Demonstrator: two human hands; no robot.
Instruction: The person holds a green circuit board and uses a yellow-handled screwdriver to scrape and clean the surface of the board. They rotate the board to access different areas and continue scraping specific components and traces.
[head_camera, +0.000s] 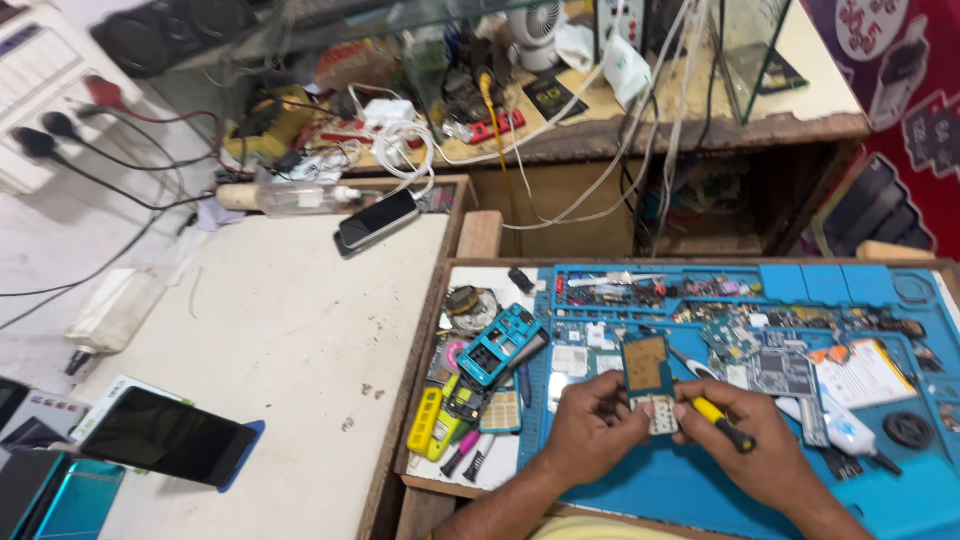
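My left hand (590, 430) grips a small phone circuit board (648, 372) by its lower left edge and holds it upright over the blue repair mat (700, 490). My right hand (745, 440) holds a yellow-handled screwdriver (715, 412), whose tip rests near the board's lower right side. Both hands sit close together at the mat's near edge. A teal phone frame (498, 345) lies just left of the mat.
The mat's trays hold several loose boards and small parts (770, 365). A white tube (840, 428) lies to the right. Yellow and green phone shells (440, 415) lie left. On the white table are a dark phone (165, 435), another phone (378, 220) and cables.
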